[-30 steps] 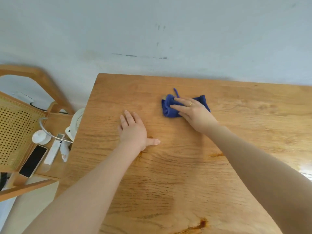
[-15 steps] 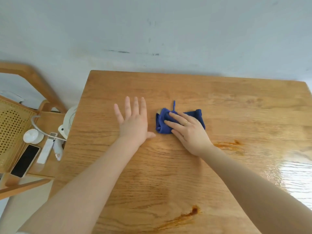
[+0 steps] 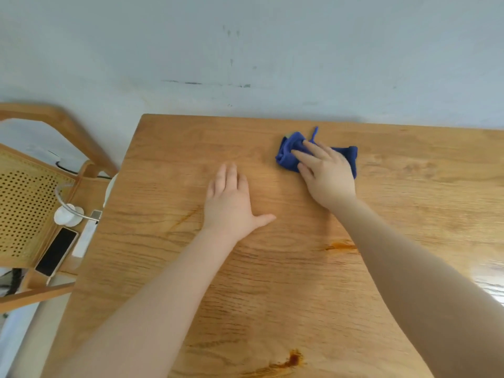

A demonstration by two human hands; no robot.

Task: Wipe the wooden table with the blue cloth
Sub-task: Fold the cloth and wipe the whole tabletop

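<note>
The wooden table (image 3: 300, 282) fills most of the head view, with its far edge against a pale wall. A crumpled blue cloth (image 3: 289, 152) lies near the far edge, right of centre. My right hand (image 3: 326, 175) presses flat on the cloth with straight fingers and covers its middle. My left hand (image 3: 231, 203) rests palm down on the bare wood to the left of the cloth, fingers straight and thumb out.
A wooden chair (image 3: 41, 186) with a cane back stands left of the table. On its seat lie a phone (image 3: 56, 252), a white remote (image 3: 86, 236) and a small white round object (image 3: 68, 216). Dark stains mark the wood (image 3: 291, 361) near the front edge.
My right hand has pushed the cloth away from me and to the right, toward the far edge. My left hand has stayed flat on the table, now apart from the cloth.
</note>
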